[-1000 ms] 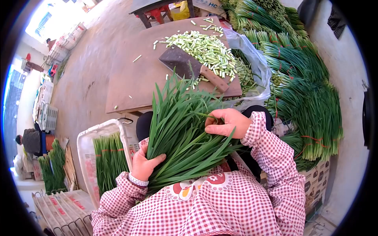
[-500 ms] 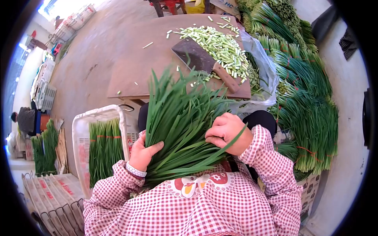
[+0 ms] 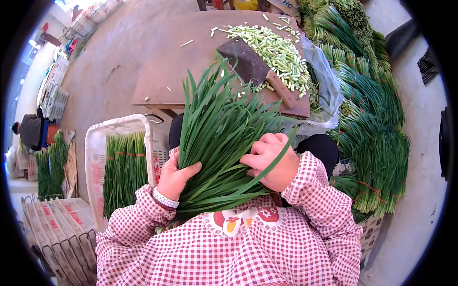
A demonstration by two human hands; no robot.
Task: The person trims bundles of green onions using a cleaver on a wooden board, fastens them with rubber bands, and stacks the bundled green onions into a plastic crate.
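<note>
A thick bunch of garlic chives lies over my lap, its long flat green blades fanned up toward the table. My left hand is wrapped around the bunch's left side, thumb on top. At the right side, my right hand is closed, fingertips pinching among the blades. One long chive blade crosses in front of that hand. Beyond the leaf tips, a cleaver with a wooden handle rests on the brown table, against a heap of cut pale stalk pieces.
Left of me stands a white plastic crate with banded chives. Folded crates lie below it. A clear plastic bag hangs at the table's right edge. Many tied chive bundles are piled at right. Another person is far left.
My right hand has shifted a little left, closer in against the bunch. My left hand keeps its hold on the chives. The view has tilted slightly, so the table appears higher and farther right.
</note>
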